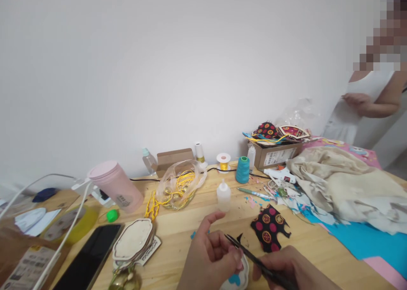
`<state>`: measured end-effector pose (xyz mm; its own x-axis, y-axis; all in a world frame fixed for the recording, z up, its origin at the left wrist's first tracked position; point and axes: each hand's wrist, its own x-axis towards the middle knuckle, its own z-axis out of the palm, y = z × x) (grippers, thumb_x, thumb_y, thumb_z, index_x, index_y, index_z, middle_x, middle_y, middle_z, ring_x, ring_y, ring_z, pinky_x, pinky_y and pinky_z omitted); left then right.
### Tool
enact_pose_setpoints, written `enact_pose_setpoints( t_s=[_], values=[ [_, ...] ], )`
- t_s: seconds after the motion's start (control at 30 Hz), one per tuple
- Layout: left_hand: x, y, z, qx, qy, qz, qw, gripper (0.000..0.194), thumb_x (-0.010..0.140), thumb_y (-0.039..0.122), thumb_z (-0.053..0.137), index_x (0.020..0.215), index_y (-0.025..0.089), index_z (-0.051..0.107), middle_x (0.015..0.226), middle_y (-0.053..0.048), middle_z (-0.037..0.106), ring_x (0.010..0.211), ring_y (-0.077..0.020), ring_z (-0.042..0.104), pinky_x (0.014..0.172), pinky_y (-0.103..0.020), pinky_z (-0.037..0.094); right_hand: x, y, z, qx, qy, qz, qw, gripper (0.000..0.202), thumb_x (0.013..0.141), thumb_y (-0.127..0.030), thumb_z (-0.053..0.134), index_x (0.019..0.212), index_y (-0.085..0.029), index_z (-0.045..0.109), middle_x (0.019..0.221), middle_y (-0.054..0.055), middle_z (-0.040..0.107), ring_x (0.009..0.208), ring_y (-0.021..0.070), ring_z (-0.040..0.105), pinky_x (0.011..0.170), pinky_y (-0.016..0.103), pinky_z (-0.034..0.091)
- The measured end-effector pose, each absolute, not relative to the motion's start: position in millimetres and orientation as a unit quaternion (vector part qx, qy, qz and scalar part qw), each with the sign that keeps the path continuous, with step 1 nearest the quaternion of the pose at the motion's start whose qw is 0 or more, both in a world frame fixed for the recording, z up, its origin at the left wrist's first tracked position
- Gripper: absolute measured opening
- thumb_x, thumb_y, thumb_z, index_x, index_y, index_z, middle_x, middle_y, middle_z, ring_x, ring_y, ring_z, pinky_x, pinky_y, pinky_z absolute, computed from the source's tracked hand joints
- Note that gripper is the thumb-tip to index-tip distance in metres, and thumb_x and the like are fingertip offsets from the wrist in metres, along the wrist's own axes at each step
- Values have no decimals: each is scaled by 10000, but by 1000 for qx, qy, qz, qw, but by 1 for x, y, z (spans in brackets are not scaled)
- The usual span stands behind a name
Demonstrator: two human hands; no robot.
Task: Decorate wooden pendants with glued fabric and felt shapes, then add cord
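Observation:
At the bottom centre my left hand (211, 256) is closed, thumb and fingers pinched by the tip of a dark pointed tool; what they pinch is too small to tell. My right hand (292, 266) wraps round that black tool (259, 262), which looks like tweezers or scissors. Under my hands lies a pale shaped piece (243, 277) with a blue shape (234, 279) on it, partly covered by my left hand. A dark patterned fabric scrap (269, 228) lies just beyond my right hand. Farther back a white squeeze bottle (223, 196) stands upright.
Left: phone (90, 256), pink cup (117, 186), stacked wooden shapes (132, 239), yellow cord (186, 182). Back: teal thread cone (243, 170), box of fabric pieces (276, 154). Right: glue gun (280, 174), beige cloth (346, 184), blue sheet (365, 239). A person (365, 99) stands at the back right.

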<state>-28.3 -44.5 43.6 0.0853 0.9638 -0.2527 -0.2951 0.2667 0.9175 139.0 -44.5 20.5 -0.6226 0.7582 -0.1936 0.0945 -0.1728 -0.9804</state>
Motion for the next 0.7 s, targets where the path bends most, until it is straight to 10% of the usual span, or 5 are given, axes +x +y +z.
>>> enact_pose_setpoints(
  t_s=[0.7],
  values=[
    [-50, -37, 7, 209, 563, 514, 612, 532, 523, 170, 762, 1018, 103, 579, 623, -67, 705, 587, -156, 650, 503, -212, 511, 242, 2, -29, -606, -761, 174, 153, 397, 669, -217, 482, 1048, -200, 599, 859, 83, 664, 768, 229, 611, 654, 310, 478]
  ],
)
